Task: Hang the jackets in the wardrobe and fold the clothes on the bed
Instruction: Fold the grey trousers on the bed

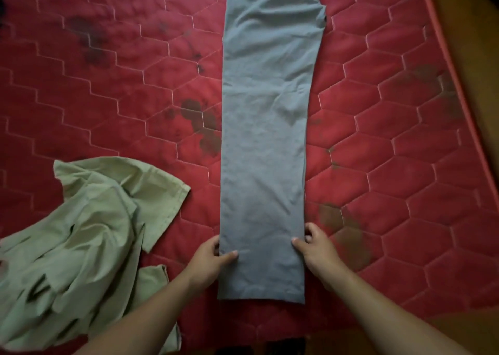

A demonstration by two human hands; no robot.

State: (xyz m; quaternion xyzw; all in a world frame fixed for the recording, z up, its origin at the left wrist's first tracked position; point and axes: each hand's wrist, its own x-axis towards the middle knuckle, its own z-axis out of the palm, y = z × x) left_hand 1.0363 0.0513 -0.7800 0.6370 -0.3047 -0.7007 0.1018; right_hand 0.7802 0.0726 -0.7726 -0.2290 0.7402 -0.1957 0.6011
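Grey trousers [266, 144] on mattress [108, 98], hands [209, 256] [316, 248] pinching edges

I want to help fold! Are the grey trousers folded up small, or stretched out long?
Stretched out long: the grey trousers lie flat up the red mattress, left hand and right hand pinching their near edges.

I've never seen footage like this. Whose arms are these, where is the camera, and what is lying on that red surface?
There is no machine here. A person wears one camera on the head, looking forward and down, so the two bare arms are the person's own. The red quilted mattress carries grey trousers, laid out long and flat, stretching away from the camera. Close to their near end, the left hand pinches the left edge and the right hand pinches the right edge. A crumpled pale green shirt lies to the left, and neither hand touches it.
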